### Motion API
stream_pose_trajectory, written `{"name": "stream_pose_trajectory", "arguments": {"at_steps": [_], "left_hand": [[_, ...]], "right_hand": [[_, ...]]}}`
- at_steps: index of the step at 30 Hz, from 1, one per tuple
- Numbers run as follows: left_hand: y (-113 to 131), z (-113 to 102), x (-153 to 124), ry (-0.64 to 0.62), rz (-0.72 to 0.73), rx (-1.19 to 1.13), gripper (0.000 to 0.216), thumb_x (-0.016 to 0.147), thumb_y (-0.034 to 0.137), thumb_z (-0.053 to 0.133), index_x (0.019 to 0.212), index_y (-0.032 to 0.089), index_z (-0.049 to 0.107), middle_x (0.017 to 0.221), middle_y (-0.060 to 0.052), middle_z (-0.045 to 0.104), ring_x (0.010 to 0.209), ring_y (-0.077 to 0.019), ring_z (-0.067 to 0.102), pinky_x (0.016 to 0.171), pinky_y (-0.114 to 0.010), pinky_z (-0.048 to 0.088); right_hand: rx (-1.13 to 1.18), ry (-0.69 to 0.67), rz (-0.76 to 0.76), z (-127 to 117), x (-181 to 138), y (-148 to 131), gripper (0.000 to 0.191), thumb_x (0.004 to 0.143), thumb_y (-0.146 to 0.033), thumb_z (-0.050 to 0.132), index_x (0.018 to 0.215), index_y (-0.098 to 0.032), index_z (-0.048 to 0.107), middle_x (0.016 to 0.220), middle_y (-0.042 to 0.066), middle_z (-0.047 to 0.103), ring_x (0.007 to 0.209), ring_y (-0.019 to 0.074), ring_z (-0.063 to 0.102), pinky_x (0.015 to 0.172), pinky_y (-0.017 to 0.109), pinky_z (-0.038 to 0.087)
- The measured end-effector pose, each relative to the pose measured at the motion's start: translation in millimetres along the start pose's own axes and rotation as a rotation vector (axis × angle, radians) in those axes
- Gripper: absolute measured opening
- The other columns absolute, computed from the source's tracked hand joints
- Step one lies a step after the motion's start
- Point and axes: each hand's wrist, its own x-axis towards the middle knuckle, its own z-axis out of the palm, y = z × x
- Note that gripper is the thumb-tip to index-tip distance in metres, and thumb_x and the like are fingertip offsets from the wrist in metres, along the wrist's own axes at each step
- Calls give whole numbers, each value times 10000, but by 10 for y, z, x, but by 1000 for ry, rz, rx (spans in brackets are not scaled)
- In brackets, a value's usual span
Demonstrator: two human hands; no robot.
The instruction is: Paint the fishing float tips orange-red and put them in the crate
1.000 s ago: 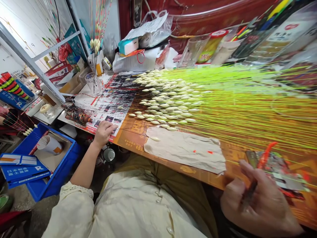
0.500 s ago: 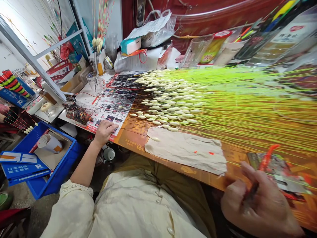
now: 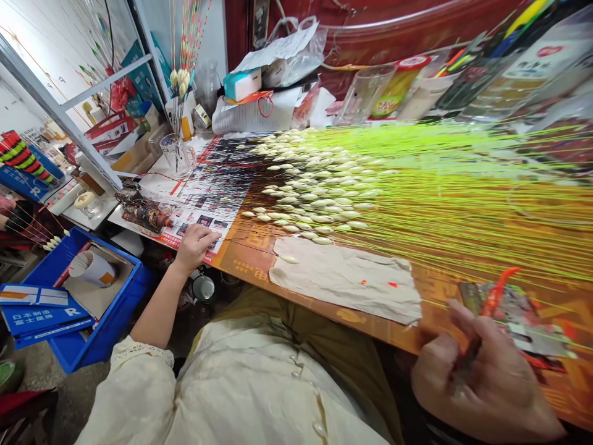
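My left hand [image 3: 197, 247] is closed at the table's front edge, pinching the thin dark stem of a fishing float. The float's pale body [image 3: 288, 259] lies over a cream cloth [image 3: 345, 281] marked with orange-red spots, and its thin yellow tip runs right toward my other hand. At the lower right, my right hand [image 3: 482, 383], slightly blurred, grips a paintbrush [image 3: 498, 293] whose upper end is coated orange-red. Just beyond it lies a paint-smeared palette [image 3: 523, 327] with a flat metal piece on it. Whether the brush touches the float's tip, I cannot tell.
Many pale-bodied floats [image 3: 319, 201] with yellow-green tips cover the table [image 3: 250, 247]. Behind are a glass mug [image 3: 178, 157] of floats, plastic bags, jars and bottles. On the left stand a metal frame [image 3: 65, 117] and a blue crate [image 3: 120, 309]. Part of another person's arm [image 3: 18, 213] shows at far left.
The view has shifted very slightly. Both hands keep their holds, with hardly any movement of the float or the brush.
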Motion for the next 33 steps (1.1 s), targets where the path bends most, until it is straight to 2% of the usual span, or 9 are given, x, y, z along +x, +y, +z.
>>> {"name": "stream_pose_trajectory", "arguments": {"at_steps": [12,15,19,21,23,26,29,33], "left_hand": [[24,-8,9,15,-2,2,326,966,163,396,1115,229,678,901,-70,655,899,-182,538,839,-348,439],[-29,-25,5,24,-39,15,345,970,169,376,1089,227,695,896,-70,666,898,-181,551,835,-347,448],[-103,-155,-1,63,-56,3,362,967,191,364,1064,220,711,919,-78,681,897,-186,578,839,-359,474],[-105,-216,35,63,-31,4,360,955,187,376,1104,230,701,951,-85,688,923,-198,595,866,-379,479],[-62,-211,129,64,27,39,336,926,194,464,1186,254,668,985,-85,690,951,-222,605,885,-400,473],[214,-52,370,98,128,83,438,863,229,609,1298,284,603,1098,-101,676,1031,-274,601,931,-445,456],[803,207,659,86,268,28,528,845,249,658,1360,289,549,1149,-108,669,1046,-285,600,955,-452,445],[1591,629,1045,67,416,-100,472,878,228,632,1343,248,550,1066,-100,695,961,-253,615,889,-397,451]], "right_hand": [[-3,46,-77,37,57,8,547,693,-178,591,1233,-126,665,864,109,751,652,274,726,726,336,624],[-18,0,-52,21,42,-7,548,711,-171,595,1255,-132,649,927,107,753,712,269,735,752,337,616],[-25,-109,47,-69,88,-135,507,786,-127,593,1291,-159,617,1070,101,733,885,227,730,824,288,588],[16,-167,125,-113,148,-218,511,817,-98,598,1321,-180,588,1141,90,712,981,208,710,894,285,569],[77,-180,175,-118,214,-261,515,860,-89,560,1363,-198,542,1188,89,692,1059,199,684,950,305,555],[146,-195,222,-71,287,-222,511,909,-110,500,1405,-233,492,1248,87,660,1138,198,647,996,334,542],[214,-189,228,-40,318,-153,526,926,-117,464,1435,-250,448,1304,80,624,1199,199,610,1024,361,532],[252,-192,256,-44,346,-130,513,943,-136,438,1442,-256,426,1328,75,606,1231,188,586,1043,367,522]]}}
